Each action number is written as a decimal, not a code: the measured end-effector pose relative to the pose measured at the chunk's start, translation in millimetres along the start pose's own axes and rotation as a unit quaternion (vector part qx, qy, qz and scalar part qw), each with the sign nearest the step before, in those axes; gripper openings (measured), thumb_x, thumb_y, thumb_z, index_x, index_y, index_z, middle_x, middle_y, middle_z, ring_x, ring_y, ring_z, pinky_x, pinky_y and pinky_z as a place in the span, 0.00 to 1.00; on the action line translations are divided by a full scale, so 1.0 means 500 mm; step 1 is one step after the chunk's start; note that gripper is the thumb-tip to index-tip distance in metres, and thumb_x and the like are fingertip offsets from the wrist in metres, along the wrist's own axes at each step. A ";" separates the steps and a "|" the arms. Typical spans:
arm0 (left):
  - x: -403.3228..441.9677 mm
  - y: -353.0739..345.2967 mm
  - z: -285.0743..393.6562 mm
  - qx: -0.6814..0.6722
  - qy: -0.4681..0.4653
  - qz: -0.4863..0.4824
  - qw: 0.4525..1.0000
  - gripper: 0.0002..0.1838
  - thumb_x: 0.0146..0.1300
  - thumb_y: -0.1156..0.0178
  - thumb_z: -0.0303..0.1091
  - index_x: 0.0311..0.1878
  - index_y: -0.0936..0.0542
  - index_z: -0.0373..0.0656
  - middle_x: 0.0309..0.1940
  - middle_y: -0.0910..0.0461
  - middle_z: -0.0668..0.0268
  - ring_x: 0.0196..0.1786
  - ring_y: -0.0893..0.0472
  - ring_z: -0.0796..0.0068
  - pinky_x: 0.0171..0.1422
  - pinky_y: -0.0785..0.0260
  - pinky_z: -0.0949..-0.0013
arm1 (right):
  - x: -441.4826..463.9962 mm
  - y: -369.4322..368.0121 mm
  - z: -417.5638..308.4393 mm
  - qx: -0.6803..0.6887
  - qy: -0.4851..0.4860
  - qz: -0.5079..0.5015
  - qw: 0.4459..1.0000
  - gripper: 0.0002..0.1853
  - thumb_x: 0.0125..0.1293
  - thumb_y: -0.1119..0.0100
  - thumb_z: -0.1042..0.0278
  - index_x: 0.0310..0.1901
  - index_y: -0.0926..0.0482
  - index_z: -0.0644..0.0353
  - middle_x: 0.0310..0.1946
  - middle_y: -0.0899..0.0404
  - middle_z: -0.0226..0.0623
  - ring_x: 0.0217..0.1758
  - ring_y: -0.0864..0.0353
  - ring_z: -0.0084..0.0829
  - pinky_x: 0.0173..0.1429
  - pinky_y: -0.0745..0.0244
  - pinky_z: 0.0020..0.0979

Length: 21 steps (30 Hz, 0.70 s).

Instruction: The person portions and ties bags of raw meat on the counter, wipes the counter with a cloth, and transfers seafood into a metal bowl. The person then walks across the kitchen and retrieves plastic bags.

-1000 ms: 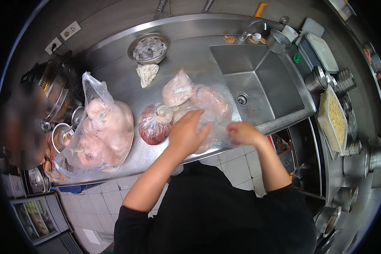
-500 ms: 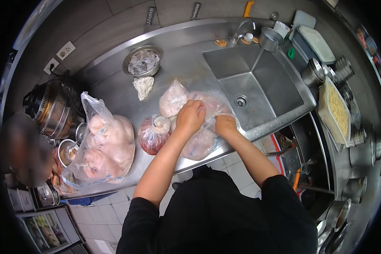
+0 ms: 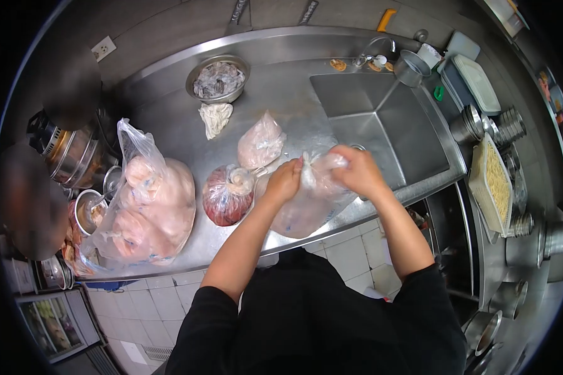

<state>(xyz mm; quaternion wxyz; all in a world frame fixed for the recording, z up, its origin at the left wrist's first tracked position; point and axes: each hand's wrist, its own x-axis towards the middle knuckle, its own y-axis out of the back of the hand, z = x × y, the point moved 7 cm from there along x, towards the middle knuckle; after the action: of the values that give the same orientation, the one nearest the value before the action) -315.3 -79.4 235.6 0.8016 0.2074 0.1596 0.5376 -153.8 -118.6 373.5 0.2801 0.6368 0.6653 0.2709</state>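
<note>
At the front of the steel counter (image 3: 281, 77), my left hand (image 3: 286, 180) is closed on the gathered neck of a clear plastic bag (image 3: 306, 211) with pale pink contents. My right hand (image 3: 358, 171), a little blurred, grips the same bag's plastic on the right side. Left of it sits a knotted bag of red meat (image 3: 225, 199). A smaller bag of pale meat (image 3: 261, 144) lies just behind. Farther left stands a large clear bag (image 3: 156, 209) holding big pale pieces.
A metal bowl of greyish food (image 3: 218, 79) and a white cloth (image 3: 216, 119) are at the back. The sink (image 3: 388, 131) is on the right, with a noodle basket (image 3: 491, 181) beyond it. Pots and a cooker (image 3: 75, 156) stand at the left.
Both hands have drawn the bag's plastic up into a bunched neck. My right hand has moved up and to the right, and the view has shifted slightly.
</note>
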 end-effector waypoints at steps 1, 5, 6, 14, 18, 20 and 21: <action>-0.006 0.004 0.000 0.007 -0.022 0.044 0.999 0.34 0.76 0.69 0.57 0.48 0.22 0.35 0.45 0.22 0.43 0.54 0.25 0.44 0.60 0.35 0.52 | -0.001 0.010 -0.004 -0.001 0.000 -0.003 1.000 0.16 0.51 0.39 0.67 0.44 0.17 0.53 0.36 0.16 0.49 0.40 0.16 0.47 0.44 0.22 0.40; 0.001 0.017 0.007 -0.004 -0.017 0.088 0.996 0.33 0.76 0.65 0.55 0.36 0.21 0.35 0.35 0.22 0.45 0.44 0.24 0.43 0.53 0.35 0.49 | -0.006 0.087 -0.033 0.074 0.051 0.089 0.992 0.15 0.52 0.39 0.71 0.43 0.18 0.56 0.31 0.17 0.39 0.34 0.17 0.30 0.40 0.24 0.30; 0.002 0.016 0.002 -0.003 -0.017 0.093 0.996 0.33 0.76 0.65 0.55 0.36 0.21 0.35 0.35 0.22 0.45 0.44 0.24 0.43 0.53 0.35 0.49 | -0.006 0.103 -0.046 0.128 0.072 0.102 0.984 0.14 0.52 0.40 0.72 0.42 0.19 0.58 0.31 0.17 0.34 0.33 0.18 0.24 0.40 0.25 0.27; -0.007 0.010 -0.030 0.168 -0.018 0.160 0.973 0.21 0.66 0.43 0.47 0.30 0.18 0.36 0.32 0.22 0.46 0.38 0.22 0.44 0.48 0.31 0.49 | -0.006 0.207 -0.112 0.408 0.083 0.123 0.901 0.27 0.45 0.41 0.74 0.52 0.24 0.64 0.40 0.21 0.34 0.43 0.20 0.26 0.49 0.24 0.26; -0.088 0.055 0.018 0.126 -0.095 0.253 0.955 0.12 0.61 0.37 0.38 0.37 0.19 0.37 0.41 0.23 0.51 0.47 0.24 0.48 0.51 0.31 0.52 | -0.005 0.244 -0.194 0.465 0.140 0.119 0.866 0.33 0.46 0.43 0.74 0.59 0.30 0.68 0.48 0.23 0.41 0.52 0.21 0.35 0.60 0.25 0.33; -0.163 0.105 0.082 0.104 -0.137 0.228 0.958 0.10 0.60 0.37 0.36 0.38 0.19 0.38 0.43 0.23 0.54 0.49 0.23 0.51 0.52 0.30 0.54 | 0.008 0.236 -0.239 0.471 0.153 0.074 0.866 0.33 0.45 0.43 0.73 0.59 0.31 0.68 0.49 0.24 0.43 0.53 0.22 0.36 0.62 0.26 0.35; -0.215 0.150 0.130 0.079 -0.157 0.198 0.964 0.09 0.59 0.36 0.35 0.37 0.19 0.38 0.41 0.22 0.55 0.48 0.23 0.52 0.52 0.30 0.54 | 0.006 0.218 -0.280 0.472 0.150 0.068 0.866 0.32 0.44 0.42 0.71 0.57 0.30 0.67 0.47 0.23 0.40 0.50 0.22 0.34 0.59 0.26 0.31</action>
<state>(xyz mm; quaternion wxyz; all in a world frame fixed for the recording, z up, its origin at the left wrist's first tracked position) -384.0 -164.5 333.3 0.6751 0.3790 0.0291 0.6323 -178.5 -111.7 549.3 -0.1763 0.6882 0.7029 0.0347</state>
